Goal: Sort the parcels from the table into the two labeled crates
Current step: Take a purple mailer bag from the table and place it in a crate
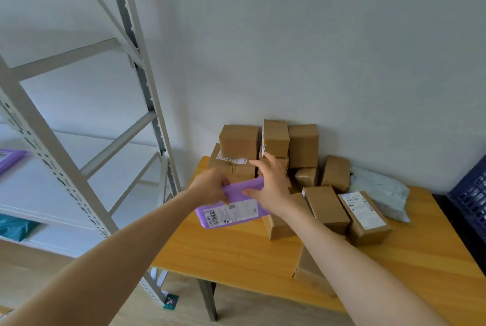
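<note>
Both arms outstretched, left grip (210,185) pinching, right grip (271,189) clasping

This is a small parcel storeroom. A grey metal shelving rack (57,168) stands by a bare wall (342,49), labelled cardboard boxes (239,141) pile on a wooden worktop (236,252), and a blue crate (470,194) sits alongside.
</note>
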A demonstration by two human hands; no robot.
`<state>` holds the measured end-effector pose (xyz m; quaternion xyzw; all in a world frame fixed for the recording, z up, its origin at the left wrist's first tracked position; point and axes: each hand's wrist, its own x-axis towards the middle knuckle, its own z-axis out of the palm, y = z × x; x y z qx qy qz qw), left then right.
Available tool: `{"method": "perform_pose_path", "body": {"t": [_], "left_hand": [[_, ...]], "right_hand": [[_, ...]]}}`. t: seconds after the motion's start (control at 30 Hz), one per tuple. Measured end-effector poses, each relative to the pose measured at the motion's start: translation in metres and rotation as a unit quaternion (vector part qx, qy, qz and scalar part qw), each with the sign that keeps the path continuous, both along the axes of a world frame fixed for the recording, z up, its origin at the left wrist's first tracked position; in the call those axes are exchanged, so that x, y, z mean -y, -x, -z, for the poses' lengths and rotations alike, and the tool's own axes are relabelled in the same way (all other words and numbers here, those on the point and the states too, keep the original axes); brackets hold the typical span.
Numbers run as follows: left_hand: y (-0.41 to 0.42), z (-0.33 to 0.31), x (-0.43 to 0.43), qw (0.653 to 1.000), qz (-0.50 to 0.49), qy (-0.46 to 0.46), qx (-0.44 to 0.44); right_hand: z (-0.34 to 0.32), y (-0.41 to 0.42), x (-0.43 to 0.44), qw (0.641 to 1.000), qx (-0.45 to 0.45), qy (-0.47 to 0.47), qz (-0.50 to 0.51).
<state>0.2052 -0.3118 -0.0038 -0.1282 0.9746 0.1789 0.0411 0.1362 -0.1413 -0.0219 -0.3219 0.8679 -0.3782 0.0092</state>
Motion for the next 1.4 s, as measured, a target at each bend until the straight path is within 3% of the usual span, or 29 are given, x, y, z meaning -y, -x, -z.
{"method": "perform_pose_path", "body": {"t": [0.2,0.37,0.57,0.67,0.77,0.87,0.97,1.03,1.23,1.4], "left_hand": [[0.009,-0.013,-0.007,0.995,0.064,0.075,-0.027],[0.014,-0.021,-0.012,0.989,0.078,0.121,-0.04],[0.013,-0.025,-0.017,0.989,0.058,0.105,-0.091],[0.013,-0.024,-0.015,0.986,0.024,0.085,-0.141],[0.012,-0.024,-0.01,0.985,-0.027,0.012,-0.172],[0.01,-0.025,-0.006,0.976,-0.093,-0.127,-0.151],[0.007,-0.022,-0.006,0.937,-0.131,-0.305,-0.108],[0.005,-0.019,-0.007,0.916,-0.119,-0.378,-0.068],[0.001,-0.016,-0.006,0.887,-0.095,-0.446,-0.079],[0.002,-0.018,-0.008,0.874,-0.067,-0.47,-0.099]], "right_hand": [[-0.01,0.0,0.001,0.984,-0.145,-0.097,-0.036],[-0.018,-0.007,0.004,0.994,-0.029,-0.084,-0.066],[-0.022,-0.003,-0.002,0.997,0.009,-0.056,-0.053],[-0.02,0.003,-0.011,0.998,0.065,0.001,-0.012],[-0.016,0.012,-0.023,0.986,0.145,0.074,0.041],[-0.014,0.015,-0.037,0.959,0.224,0.154,0.08],[-0.017,0.016,-0.047,0.919,0.304,0.23,0.104],[-0.018,0.015,-0.05,0.896,0.336,0.269,0.109],[-0.021,0.009,-0.051,0.835,0.401,0.369,0.074],[-0.026,0.002,-0.054,0.838,0.401,0.367,0.054]]}}
